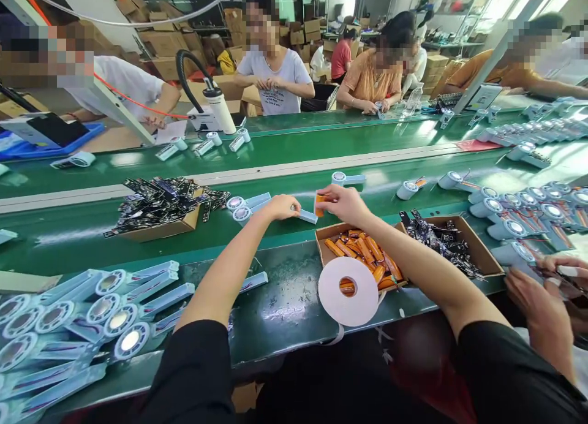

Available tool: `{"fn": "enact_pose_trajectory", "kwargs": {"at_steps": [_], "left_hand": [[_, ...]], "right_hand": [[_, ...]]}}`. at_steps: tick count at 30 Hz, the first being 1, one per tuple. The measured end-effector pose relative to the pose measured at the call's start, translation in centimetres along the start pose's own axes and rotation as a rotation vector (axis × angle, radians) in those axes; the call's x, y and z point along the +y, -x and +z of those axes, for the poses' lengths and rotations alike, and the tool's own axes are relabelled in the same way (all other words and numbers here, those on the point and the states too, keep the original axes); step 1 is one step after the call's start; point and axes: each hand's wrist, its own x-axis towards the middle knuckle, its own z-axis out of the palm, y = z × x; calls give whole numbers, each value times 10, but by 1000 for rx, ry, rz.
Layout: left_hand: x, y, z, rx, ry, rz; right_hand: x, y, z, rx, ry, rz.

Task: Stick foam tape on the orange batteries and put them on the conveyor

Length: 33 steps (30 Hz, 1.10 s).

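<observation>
Over the green bench, my left hand (283, 208) is closed round a light-blue plastic housing (307, 215); its handle end sticks out to the right. Just right of it, my right hand (346, 204) pinches an orange battery (320, 204) with a white strip along its left side. Below that hand, a cardboard box (323, 245) contains several orange batteries (365, 249). A roll of white tape (331, 295) leans on the box's front. Two more light-blue housings (241, 214) with round heads lie beyond my left hand.
Black circuit boards (160, 203) heap over a box at left, with more boards (441, 243) in a box at right. Light-blue housings (122, 320) crowd the left bench; others (509, 228) pile at right, near another person's hands (537, 301). People work across the green conveyor belt (294, 148).
</observation>
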Motion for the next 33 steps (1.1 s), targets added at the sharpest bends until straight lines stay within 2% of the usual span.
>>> {"fn": "enact_pose_trajectory", "kwargs": {"at_steps": [3, 5, 7, 14, 17, 19, 21, 23, 25, 27, 28, 30, 31, 33], "left_hand": [[-7, 0, -4, 54, 72, -50], [-7, -1, -1, 107, 103, -91], [-4, -5, 6, 149, 125, -131], [10, -17, 20, 212, 176, -207], [18, -17, 15, 236, 171, -221], [27, -14, 8, 273, 161, -216], [41, -3, 0, 343, 142, -187], [62, 21, -3, 415, 128, -110], [89, 58, 2, 388, 131, 146], [116, 104, 13, 215, 121, 594], [129, 126, 19, 132, 86, 743], [147, 163, 31, 85, 1, 788], [152, 176, 36, 102, -28, 752], [155, 194, 44, 212, -28, 648]], "right_hand": [[11, -35, 29, -222, 414, 21], [17, -43, 40, -377, 659, -9], [22, -44, 47, -496, 799, -38], [18, -43, 62, -689, 960, -31], [9, -49, 64, -734, 992, -13], [0, -49, 54, -760, 989, -4], [-8, -36, 33, -688, 879, -43], [-14, -4, 1, -456, 603, -112], [-17, 48, -34, -146, 260, -140], [-18, 108, -64, 90, 37, -97], [-17, 138, -75, 166, -27, -68], [-16, 190, -86, 242, -110, -1], [-16, 211, -85, 249, -160, 42], [-17, 241, -71, 203, -312, 152]]}}
